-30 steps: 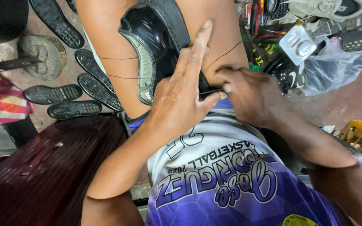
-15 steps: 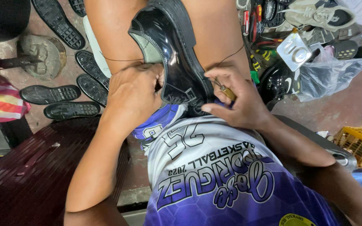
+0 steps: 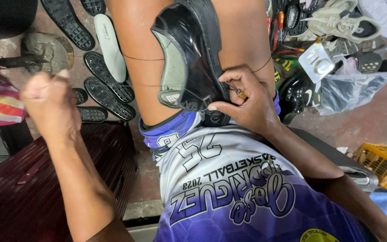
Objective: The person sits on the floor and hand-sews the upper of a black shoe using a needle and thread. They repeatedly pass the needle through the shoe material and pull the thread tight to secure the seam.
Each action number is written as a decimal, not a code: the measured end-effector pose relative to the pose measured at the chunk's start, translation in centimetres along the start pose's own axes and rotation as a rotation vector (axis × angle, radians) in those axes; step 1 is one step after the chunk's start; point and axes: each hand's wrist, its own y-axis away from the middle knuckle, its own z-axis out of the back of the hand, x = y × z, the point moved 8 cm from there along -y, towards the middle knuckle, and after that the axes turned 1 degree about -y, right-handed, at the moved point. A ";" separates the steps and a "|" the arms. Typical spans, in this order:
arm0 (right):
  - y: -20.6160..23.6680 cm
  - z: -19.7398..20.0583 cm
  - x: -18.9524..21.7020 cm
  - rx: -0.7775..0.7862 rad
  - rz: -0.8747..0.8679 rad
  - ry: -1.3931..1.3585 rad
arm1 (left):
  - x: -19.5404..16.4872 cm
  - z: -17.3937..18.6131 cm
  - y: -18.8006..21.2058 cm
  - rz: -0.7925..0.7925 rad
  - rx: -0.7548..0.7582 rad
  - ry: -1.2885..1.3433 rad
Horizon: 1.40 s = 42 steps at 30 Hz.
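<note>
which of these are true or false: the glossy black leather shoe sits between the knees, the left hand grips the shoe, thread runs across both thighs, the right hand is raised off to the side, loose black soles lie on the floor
1. The glossy black leather shoe sits between the knees: true.
2. The left hand grips the shoe: false; it is raised in a fist out to the side, clear of the shoe.
3. Thin dark thread runs across both thighs: true.
4. The right hand is raised off to the side: false; it rests on the shoe's heel end, pinching a small tool.
5. Loose black rubber soles lie on the floor: true.
</note>
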 end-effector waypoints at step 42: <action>-1.0 1.9 1.6 0.183 0.082 -0.629 | -1.9 -23.6 7.0 -0.375 0.965 -0.888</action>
